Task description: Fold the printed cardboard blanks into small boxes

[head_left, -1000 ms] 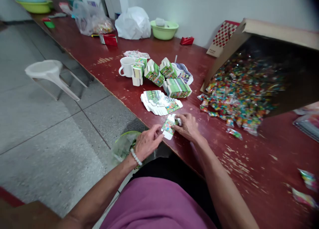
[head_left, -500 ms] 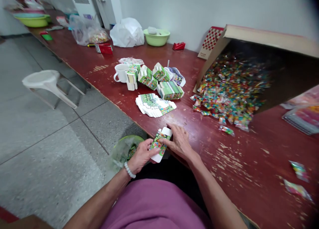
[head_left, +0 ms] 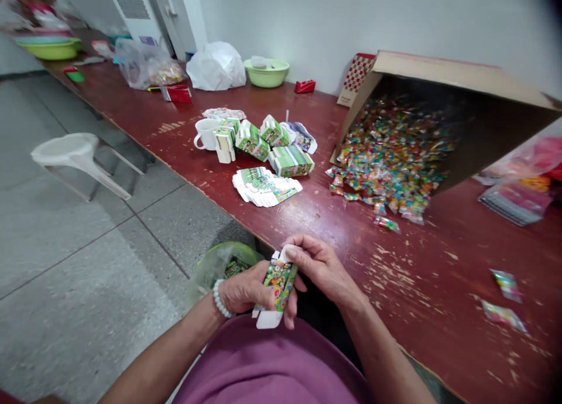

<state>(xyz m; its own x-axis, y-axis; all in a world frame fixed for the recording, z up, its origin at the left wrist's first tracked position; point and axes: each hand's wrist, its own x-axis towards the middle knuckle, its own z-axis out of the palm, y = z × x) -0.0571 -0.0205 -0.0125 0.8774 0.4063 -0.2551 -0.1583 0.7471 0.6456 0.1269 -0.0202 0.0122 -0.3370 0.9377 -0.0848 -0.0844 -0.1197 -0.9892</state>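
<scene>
A small printed candy box [head_left: 281, 281], green with white end flaps, is held in front of my lap by the table edge. My left hand [head_left: 251, 288], with a pale bead bracelet at the wrist, grips it around the lower part, thumb across the front. At the top end, my right hand [head_left: 317, 266] pinches the white flap between thumb and fingers. The bottom flap hangs out. Ahead on the table lies a fanned stack of flat boxes [head_left: 266, 187]. Behind that stand several bundles of flat cartons [head_left: 292, 161] beside a white mug [head_left: 206, 133].
A large cardboard box [head_left: 443, 64] lies on its side at the right, wrapped candies [head_left: 390, 158] spilling from it onto the red table [head_left: 351, 234]. Below the table edge at left is a lined green bin [head_left: 211, 263]. A white stool [head_left: 74, 152] stands on the floor.
The candy box has come down closer to my body. My right hand has shifted from its front to the top flap, and the bottom flap now sticks out. The view has turned slightly.
</scene>
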